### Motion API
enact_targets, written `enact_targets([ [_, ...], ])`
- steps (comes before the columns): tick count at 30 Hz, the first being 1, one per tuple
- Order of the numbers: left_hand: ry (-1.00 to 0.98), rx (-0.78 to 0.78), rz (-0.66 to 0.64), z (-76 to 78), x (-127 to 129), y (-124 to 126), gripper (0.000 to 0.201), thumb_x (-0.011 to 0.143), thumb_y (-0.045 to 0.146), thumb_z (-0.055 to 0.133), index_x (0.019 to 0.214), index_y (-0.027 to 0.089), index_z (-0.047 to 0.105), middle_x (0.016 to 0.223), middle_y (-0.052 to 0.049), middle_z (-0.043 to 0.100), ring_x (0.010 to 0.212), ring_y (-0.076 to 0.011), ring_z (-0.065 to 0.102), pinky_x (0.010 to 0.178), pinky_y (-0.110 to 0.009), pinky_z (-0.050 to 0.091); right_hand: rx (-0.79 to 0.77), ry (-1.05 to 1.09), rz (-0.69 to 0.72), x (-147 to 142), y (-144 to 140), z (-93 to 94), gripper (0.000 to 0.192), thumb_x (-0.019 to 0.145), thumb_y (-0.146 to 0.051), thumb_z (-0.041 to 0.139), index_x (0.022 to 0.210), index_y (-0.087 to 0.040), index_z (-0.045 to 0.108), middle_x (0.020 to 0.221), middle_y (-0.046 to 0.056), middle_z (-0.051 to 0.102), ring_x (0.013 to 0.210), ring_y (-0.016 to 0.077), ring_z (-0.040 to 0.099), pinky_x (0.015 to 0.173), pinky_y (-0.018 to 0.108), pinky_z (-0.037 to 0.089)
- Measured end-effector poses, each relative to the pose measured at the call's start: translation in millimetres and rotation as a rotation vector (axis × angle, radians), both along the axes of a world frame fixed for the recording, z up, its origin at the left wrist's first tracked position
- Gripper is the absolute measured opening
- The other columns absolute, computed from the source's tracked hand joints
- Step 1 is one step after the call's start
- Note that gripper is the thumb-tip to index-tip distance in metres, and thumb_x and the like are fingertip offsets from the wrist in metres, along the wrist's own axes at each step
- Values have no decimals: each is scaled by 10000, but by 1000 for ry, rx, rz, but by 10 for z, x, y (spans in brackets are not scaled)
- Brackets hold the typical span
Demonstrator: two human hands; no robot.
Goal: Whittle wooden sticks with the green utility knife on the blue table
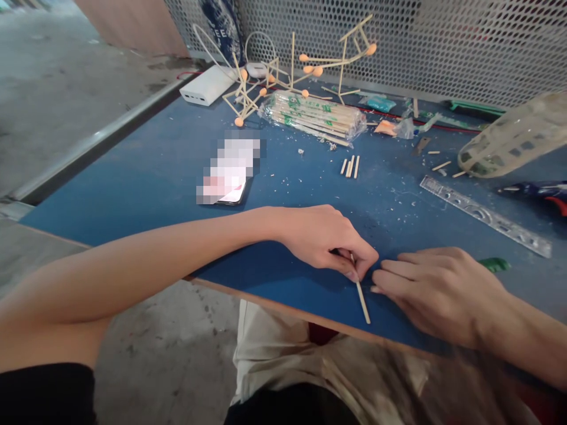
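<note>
Where it lies near the front edge of the blue table (146, 177), the thin pale wooden stick (363, 302) runs lengthwise toward the person, slanting slightly right. Its far end is pinched by the curled fingers of the left hand (325, 239). Just beside it, the right hand (436, 289) rests flat, fingers loosely extended, holding nothing. A clear plastic ruler (485, 215) lies farther right.

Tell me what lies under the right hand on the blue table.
A green object pokes out beyond the right hand on the blue table; the rest is covered. Whether the hand grips it cannot be told.
</note>
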State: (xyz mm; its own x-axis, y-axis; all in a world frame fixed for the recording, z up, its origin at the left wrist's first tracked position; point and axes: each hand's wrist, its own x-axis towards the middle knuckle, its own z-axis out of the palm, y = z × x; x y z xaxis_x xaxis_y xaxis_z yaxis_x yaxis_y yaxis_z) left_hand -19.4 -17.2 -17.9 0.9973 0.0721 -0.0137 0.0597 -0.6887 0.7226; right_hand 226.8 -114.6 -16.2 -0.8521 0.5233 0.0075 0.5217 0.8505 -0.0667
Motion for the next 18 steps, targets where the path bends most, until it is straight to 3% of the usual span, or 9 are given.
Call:
enact_targets([
  [4,-22,-17,10,6,2,-4,116,930,253,631,940,339,709,944,78,782,849,-123,706,701,-239,428,48,31,-22,-78,-106,20,239,901,-93,431,993,-277,552,799,-55,655,604,168,565,591,356,334],
  [9,-45,-25,22,21,-2,-10,137,906,207,640,900,328,705,929,82,782,841,-121,709,693,-247,428,260,57,-53,-155,-201,-46,216,931,-120,427,1026,-257,564,720,-46,587,584,182,518,577,376,316],
  [18,-84,-44,42,14,-14,-7,129,881,228,680,894,347,728,872,86,775,759,-117,699,659,-260,428,189,126,17,-38,-46,-8,182,980,-163,433,896,-242,573,759,-50,664,598,146,571,587,352,339],
])
